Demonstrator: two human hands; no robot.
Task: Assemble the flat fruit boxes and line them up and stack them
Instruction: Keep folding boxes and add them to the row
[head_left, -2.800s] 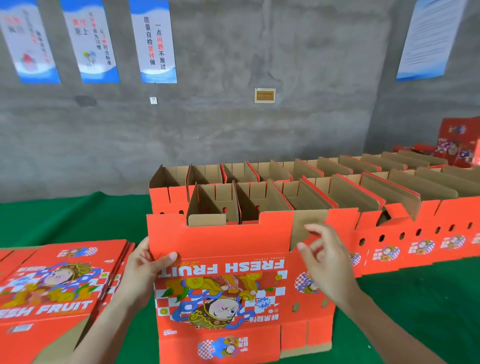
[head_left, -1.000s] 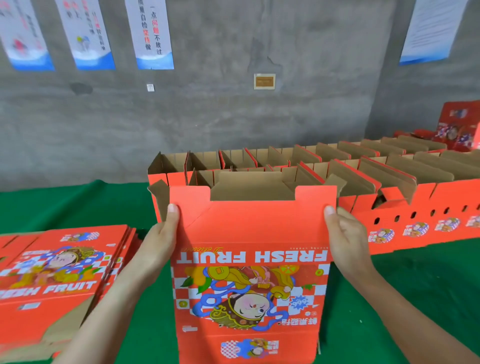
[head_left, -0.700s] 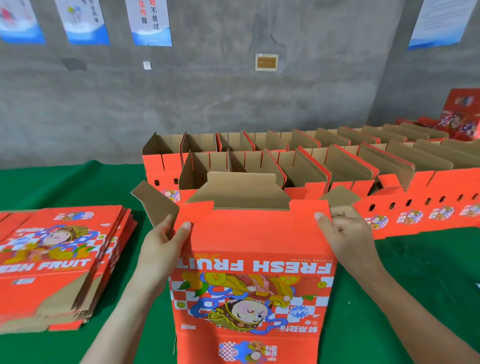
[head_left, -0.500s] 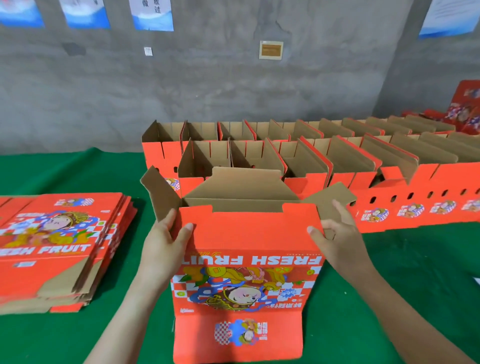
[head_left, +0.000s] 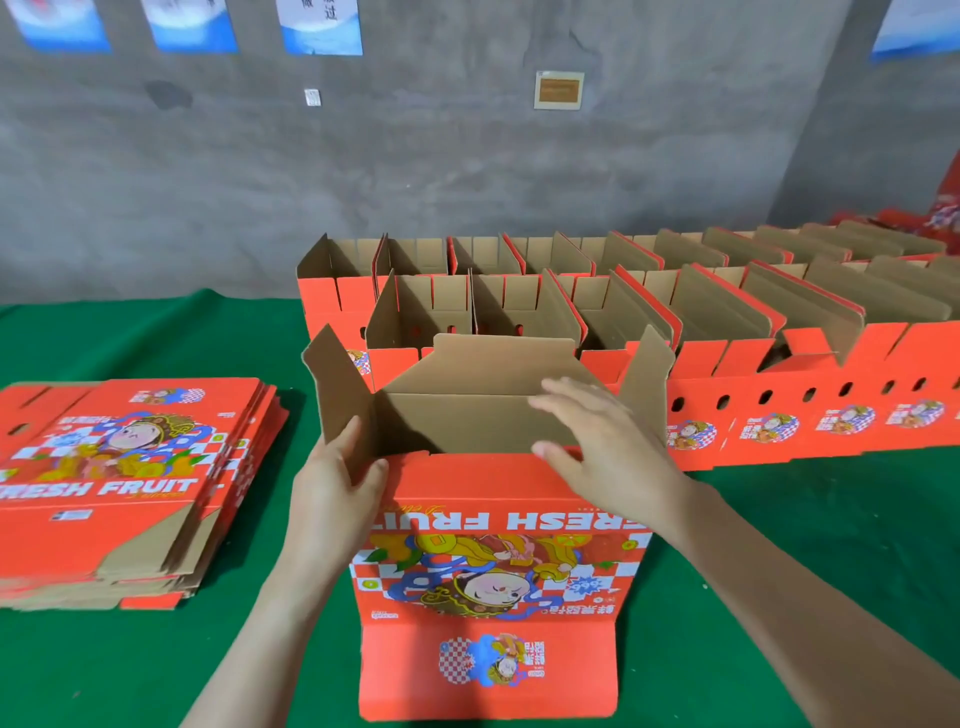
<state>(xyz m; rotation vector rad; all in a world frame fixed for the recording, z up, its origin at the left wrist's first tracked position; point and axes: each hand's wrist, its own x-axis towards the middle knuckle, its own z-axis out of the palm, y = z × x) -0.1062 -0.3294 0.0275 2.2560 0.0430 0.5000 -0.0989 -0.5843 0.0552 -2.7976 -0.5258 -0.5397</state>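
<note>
At frame centre the box (head_left: 498, 525) is steadied at its near-left corner by the gripping left hand (head_left: 332, 499), so the flat, spread right hand (head_left: 602, 452) can presumably press the flaps (head_left: 649, 379) inward

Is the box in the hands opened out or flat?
Opened out: the box shows a brown hollow inside, both end flaps standing up.

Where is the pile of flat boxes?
In the head view, the flat pile lies on the green mat at the left, just left of the left hand that grips the open box.
</note>
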